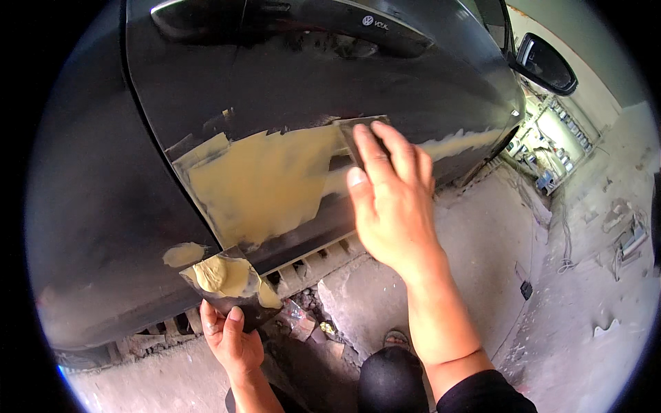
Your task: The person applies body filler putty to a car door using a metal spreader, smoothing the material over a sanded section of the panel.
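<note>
My right hand (398, 210) is closed on a dark, flat putty spreader (350, 142), its fingers pressing it toward the black car door (296, 82). A wide patch of yellow body filler (261, 182) covers the lower door, left of the spreader. A thinner filler streak (463, 143) runs on to the right of my fingers. Lower left, my left hand (237, 347) pinches the bottom of a dark, flat plate (251, 311). On that plate sits a thick yellow lump of filler (210, 274), with more smeared beside it.
Left of the door seam, the neighbouring panel (103, 172) carries a small filler spot (184, 255). A side mirror (546, 63) juts out at upper right. Rubble and wrappers (299, 320) lie below the sill. Shelving with containers (561, 138) stands farther off, past the concrete floor (475, 241).
</note>
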### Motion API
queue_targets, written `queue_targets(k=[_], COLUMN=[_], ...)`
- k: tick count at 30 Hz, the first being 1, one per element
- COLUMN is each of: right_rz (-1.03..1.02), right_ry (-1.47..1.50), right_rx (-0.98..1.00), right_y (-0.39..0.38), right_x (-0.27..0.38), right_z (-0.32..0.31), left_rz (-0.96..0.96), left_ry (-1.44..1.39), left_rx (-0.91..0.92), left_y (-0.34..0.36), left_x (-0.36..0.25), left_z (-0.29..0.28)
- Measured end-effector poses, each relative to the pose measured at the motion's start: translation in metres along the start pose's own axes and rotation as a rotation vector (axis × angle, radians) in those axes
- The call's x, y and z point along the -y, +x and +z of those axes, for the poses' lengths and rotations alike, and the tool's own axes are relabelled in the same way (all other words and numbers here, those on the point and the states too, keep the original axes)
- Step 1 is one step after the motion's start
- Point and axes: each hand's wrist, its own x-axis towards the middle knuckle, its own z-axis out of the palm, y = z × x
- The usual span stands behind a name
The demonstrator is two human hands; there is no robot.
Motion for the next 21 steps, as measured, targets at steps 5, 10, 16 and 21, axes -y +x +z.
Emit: queue_targets(k=[5, 10, 16, 21], right_rz=[-0.023, -0.036, -0.038, -0.055], right_ry=[0.010, 0.029, 0.085, 0.128], right_rx=[0.009, 0.008, -0.046, -0.094], right_y=[-0.022, -0.050, -0.080, -0.101], right_x=[0.007, 0.001, -0.010, -0.017], right_z=[0.025, 0.051, 0.087, 0.117], left_rz=[0.019, 0.029, 0.016, 0.011], left_ry=[-0.025, -0.042, 0.039, 0.035], left_rx=[0.045, 0.081, -0.018, 0.014], left_y=[0.003, 0.005, 0.001, 0.000], left_x=[0.003, 0.002, -0.002, -0.003], left_z=[-0.013, -0.016, -0.005, -0.007])
